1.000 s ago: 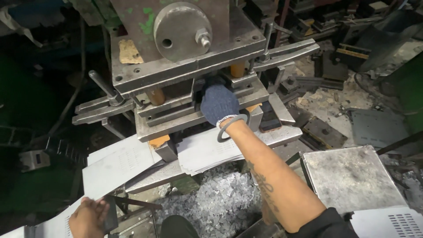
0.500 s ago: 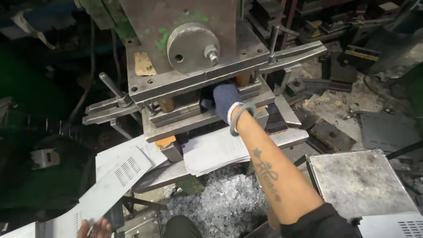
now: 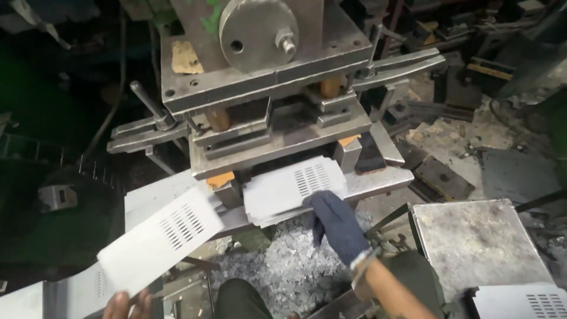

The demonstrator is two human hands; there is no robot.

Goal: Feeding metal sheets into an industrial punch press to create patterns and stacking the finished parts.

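Observation:
My right hand (image 3: 338, 227), in a dark blue glove, grips the near edge of a pale metal sheet with punched slots (image 3: 293, 188). That sheet lies on a small pile of sheets in front of the press die (image 3: 277, 139). My left hand (image 3: 126, 305) shows only partly at the bottom edge. It holds up another slotted sheet (image 3: 159, 239), tilted, to the left of the press. The gap of the die holds no hand.
A heap of shiny metal scrap (image 3: 283, 269) lies below the press. A grey metal plate (image 3: 478, 242) sits at the right, with slotted sheets (image 3: 522, 302) at the bottom right corner. More sheets (image 3: 35, 298) lie bottom left. Press levers (image 3: 147, 103) stick out left.
My right hand has come out of the die gap towards me and now holds a slotted sheet by its edge. The sheet in my left hand has swung up and to the right.

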